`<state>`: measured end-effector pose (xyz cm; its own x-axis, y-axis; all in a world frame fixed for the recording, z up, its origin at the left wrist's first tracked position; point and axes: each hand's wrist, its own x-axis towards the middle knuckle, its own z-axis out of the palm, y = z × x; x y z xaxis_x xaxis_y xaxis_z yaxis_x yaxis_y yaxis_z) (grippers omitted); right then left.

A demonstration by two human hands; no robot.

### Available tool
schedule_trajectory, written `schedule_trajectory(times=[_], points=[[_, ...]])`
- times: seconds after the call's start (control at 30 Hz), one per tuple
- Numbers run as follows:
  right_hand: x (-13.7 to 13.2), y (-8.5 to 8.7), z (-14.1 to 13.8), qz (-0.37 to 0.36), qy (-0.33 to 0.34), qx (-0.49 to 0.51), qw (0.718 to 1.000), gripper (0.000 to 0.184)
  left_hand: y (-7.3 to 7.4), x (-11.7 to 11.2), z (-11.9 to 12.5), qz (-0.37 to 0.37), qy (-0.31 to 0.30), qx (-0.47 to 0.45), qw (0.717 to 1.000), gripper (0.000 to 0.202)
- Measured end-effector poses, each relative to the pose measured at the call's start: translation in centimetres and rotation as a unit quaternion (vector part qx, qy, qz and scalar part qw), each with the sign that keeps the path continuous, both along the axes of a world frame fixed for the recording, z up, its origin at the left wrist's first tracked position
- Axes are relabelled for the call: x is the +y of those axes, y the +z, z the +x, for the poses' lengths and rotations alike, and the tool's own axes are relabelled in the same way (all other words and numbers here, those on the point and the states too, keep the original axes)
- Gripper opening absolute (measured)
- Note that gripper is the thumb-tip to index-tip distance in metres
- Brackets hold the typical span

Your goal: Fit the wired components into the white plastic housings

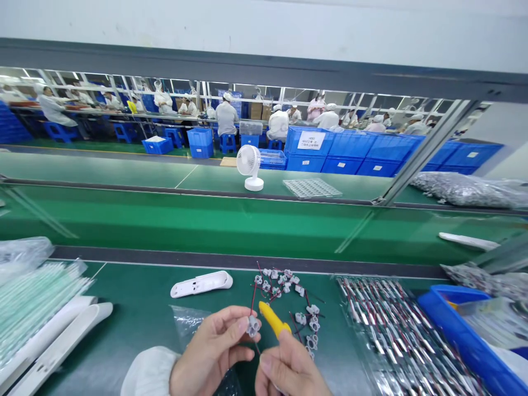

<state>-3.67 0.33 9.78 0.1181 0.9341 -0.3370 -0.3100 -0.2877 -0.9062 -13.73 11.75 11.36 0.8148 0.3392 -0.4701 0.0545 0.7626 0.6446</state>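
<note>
My left hand (pixel 214 352) pinches a small grey plastic connector (pixel 253 325) with red and black wires between thumb and fingertips. My right hand (pixel 289 369) is closed around a yellow-handled tool (pixel 274 320), whose handle points up toward the connector. Just beyond lies a loose pile of similar wired connectors (pixel 289 300) on the green bench (pixel 136 313). A clear plastic bag (pixel 187 322) lies under my left hand.
A white plastic housing (pixel 201 284) lies ahead on the left, and long white shells (pixel 53 341) and bagged swabs (pixel 33 297) at far left. Rows of metal parts (pixel 391 330) and a blue bin (pixel 466 335) sit at right. A green conveyor (pixel 206 220), small fan (pixel 249 166) and distant workers lie beyond.
</note>
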Motion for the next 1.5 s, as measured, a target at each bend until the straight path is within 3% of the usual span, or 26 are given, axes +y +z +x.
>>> schedule_trajectory(times=[0.2,0.43,0.63,0.8,0.87,0.93,1.0,1.2,1.37,1.43,1.5], points=[[0.2,0.3,0.0,0.021,-0.019,0.04,0.999,0.049,-0.2,0.0,0.0,0.039,-0.009,0.003,0.999,0.025],[0.6,-1.0,-0.2,0.038,-0.037,0.017,0.998,0.055,-0.6,0.3,-0.2,0.247,-0.089,0.007,0.965,0.032],[0.6,-1.0,-0.5,0.047,-0.043,-0.032,0.997,0.054,-0.2,0.6,-0.3,0.428,-0.045,0.007,0.903,0.011],[0.4,-1.0,-0.2,0.025,-0.044,-0.072,0.996,0.055,0.9,0.4,-0.2,0.539,-0.027,0.08,0.838,0.015],[0.1,-0.6,0.5,0.019,-0.112,-0.163,0.98,0.041,1.1,0.3,-0.3,0.54,-0.018,0.106,0.835,0.021],[-0.2,0.0,1.2,0.013,-0.233,-0.299,0.926,0.024,1.3,0.3,-0.4,0.533,-0.009,0.123,0.837,0.021],[-0.2,0.5,1.4,0.018,-0.295,-0.403,0.866,0.018,1.3,0.3,-0.4,0.529,0.003,0.129,0.839,0.019],[1.5,-1.0,-0.4,0.091,-0.212,-0.556,0.798,0.008,1.8,0.6,-0.1,0.516,0.031,0.129,0.846,0.016],[2.0,-1.8,-0.5,0.066,-0.132,-0.58,0.801,0.005,1.8,0.9,-0.5,0.539,0.037,0.129,0.831,0.009],[2.1,-1.4,-0.1,0.038,-0.117,-0.571,0.811,0.006,1.2,1.7,-0.8,0.594,0.008,0.13,0.794,0.013],[2.5,-1.1,0.6,0.005,-0.109,-0.532,0.84,0.01,0.4,3.2,-1.2,0.663,-0.034,0.143,0.734,0.027]])
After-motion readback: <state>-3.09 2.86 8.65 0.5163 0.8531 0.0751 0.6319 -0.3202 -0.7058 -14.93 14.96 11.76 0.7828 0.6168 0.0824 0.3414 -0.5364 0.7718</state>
